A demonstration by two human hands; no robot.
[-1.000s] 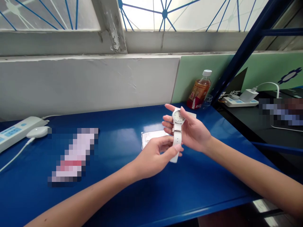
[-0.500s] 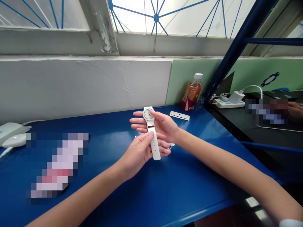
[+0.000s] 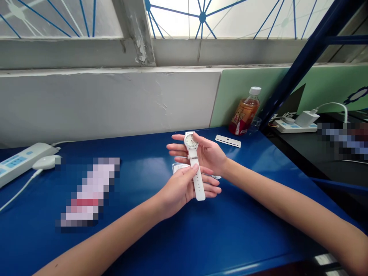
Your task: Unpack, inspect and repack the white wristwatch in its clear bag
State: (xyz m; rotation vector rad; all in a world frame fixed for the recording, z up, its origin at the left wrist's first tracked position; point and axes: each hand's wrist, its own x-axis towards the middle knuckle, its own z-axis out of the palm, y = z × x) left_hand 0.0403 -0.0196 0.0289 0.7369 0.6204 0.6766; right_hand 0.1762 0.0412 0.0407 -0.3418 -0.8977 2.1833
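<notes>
Between my two hands is a white wristwatch (image 3: 191, 140) with a round pale dial, its perforated strap stretched out toward me. My right hand (image 3: 211, 153) supports the dial end, thumb on the edge of the case and fingers spread behind it. Lower down, my left hand (image 3: 179, 186) pinches the strap, its thumb on top and its fingers extending behind. Partly hidden behind my left hand, a small clear packet (image 3: 179, 167) lies on the blue table (image 3: 138, 245).
A drink bottle (image 3: 244, 113) and a white card-like piece (image 3: 228, 141) are at the back right. On the left lie a power strip (image 3: 25, 159), a white plug-like piece with a cable (image 3: 47, 162) and a blurred-out flat object (image 3: 92, 191). A blue post (image 3: 304, 50) slants at right.
The view has turned slightly left, so the surroundings sit further right. Both hands keep their hold on the watch, with barely any change in grip.
</notes>
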